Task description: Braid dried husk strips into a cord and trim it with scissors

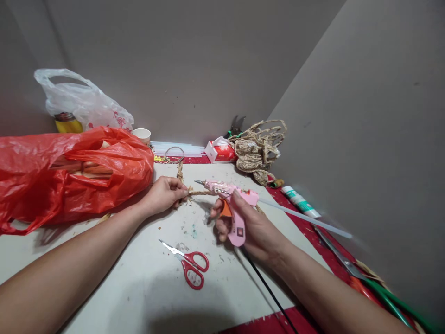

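Note:
My left hand point(166, 195) pinches the frayed end of a brown twisted cord point(200, 193) near the middle of the board. In my right hand point(248, 222) is a pink glue gun point(237, 227) with an orange trigger, its metal nozzle pointing left just above the cord. A long clear glue stick point(306, 217) sticks out of the gun's back. Past my left fingers, a knotted piece of cord point(180, 171) lies by a thin ring point(174, 154). Red-handled scissors point(189, 265) rest slightly open, nearer to me.
A red plastic bag point(128, 171) bulges at the left, with a white bag point(93, 104) behind. At the back stand a paper cup point(142, 135), a tissue pack point(222, 150) and coiled rope point(250, 155). Large shears point(339, 253) lie along the right edge. A black cable trails toward me.

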